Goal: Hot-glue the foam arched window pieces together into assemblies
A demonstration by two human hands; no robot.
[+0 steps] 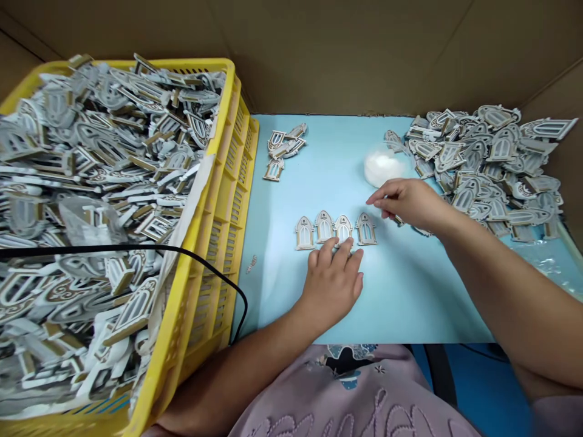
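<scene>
My left hand (pixel 331 288) spread, fingertips steadying row of arched cutouts (pixel 324 226); my right hand (pixel 412 203), beside row, pinching thin item (pixel 398 220).

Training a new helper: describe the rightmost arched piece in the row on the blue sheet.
On the light blue sheet, right of the yellow crate, four arched window-shaped pieces lie in a row. It is the rightmost, set slightly apart, nearest the right hand's fingers.
</scene>
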